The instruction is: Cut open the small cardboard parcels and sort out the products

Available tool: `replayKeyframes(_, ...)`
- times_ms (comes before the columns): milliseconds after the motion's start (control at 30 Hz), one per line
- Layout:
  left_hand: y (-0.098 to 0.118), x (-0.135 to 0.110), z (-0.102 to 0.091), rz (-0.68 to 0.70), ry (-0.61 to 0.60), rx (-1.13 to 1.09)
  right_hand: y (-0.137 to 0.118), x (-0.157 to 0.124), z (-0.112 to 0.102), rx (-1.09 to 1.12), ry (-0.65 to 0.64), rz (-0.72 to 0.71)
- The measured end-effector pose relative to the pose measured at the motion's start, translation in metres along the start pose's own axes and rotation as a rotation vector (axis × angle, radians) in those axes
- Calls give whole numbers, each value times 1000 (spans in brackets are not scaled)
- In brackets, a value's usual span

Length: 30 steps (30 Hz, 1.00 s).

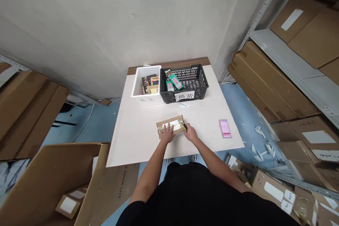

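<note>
A small brown cardboard parcel (171, 123) with a white label lies on the white table (137, 137), near its front edge. My left hand (167, 135) rests flat on the parcel's near left part, fingers spread. My right hand (191, 133) is closed round a yellow and black box cutter (183, 126), whose tip touches the parcel's right end.
At the table's back stand a white box (140, 81) with small packets and a black plastic crate (197, 84) holding green packets, with a white paper label. A pink object (225, 128) lies at the right. Cardboard boxes fill the shelves (291, 60) on the right and the floor on the left.
</note>
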<state>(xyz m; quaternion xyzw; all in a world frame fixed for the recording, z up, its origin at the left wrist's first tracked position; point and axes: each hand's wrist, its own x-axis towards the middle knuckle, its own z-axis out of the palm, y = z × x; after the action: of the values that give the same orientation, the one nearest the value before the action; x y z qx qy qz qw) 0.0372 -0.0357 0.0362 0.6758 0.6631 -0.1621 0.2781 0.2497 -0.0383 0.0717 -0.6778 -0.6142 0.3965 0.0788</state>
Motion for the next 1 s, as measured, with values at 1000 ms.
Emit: replayKeyframes(1000,-64,-25,-10,-145,-2,-393,19,15,31,1220,-84,103)
